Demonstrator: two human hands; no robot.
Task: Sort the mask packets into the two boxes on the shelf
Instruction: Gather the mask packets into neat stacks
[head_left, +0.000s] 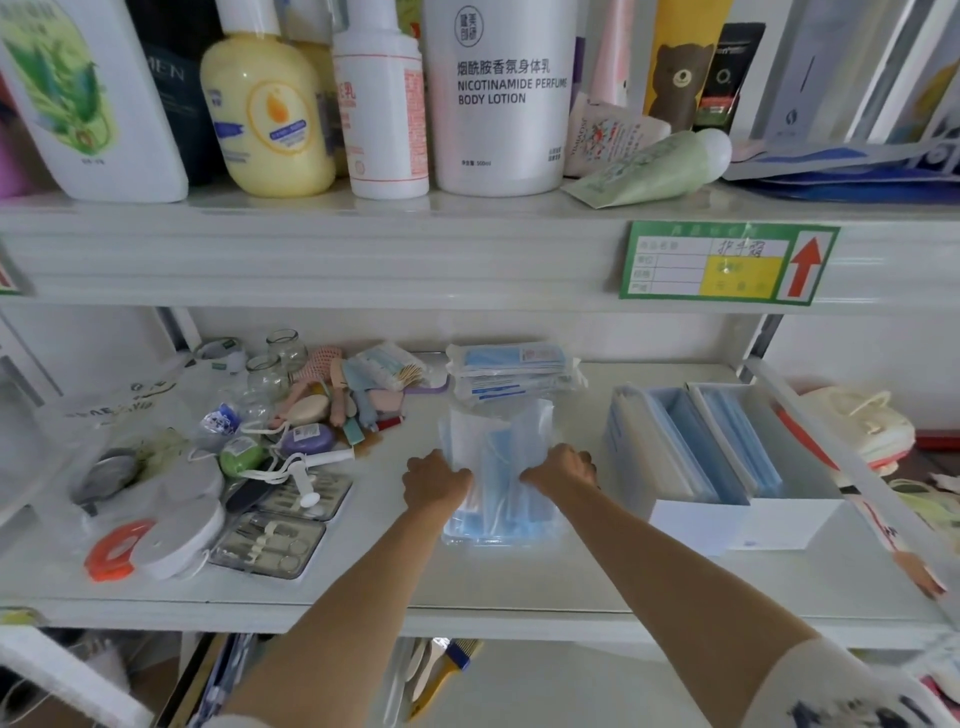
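Note:
A bundle of blue mask packets (498, 467) in clear wrap stands on edge on the white shelf (467, 587), in the middle. My left hand (435, 486) grips its left side and my right hand (563, 470) grips its right side. Behind it lies a flat stack of more mask packets (511, 371). To the right stand two open white boxes side by side, the left box (691, 514) and the right box (795, 519), each holding blue masks on edge.
Left of the bundle lie soaps, small jars, manicure kits (275, 540) and a round tape (156, 545). The upper shelf carries lotion bottles (501, 98) and tubes, with a green price label (727, 262) on its edge. A cream bag (857, 421) sits beyond the shelf's right rail.

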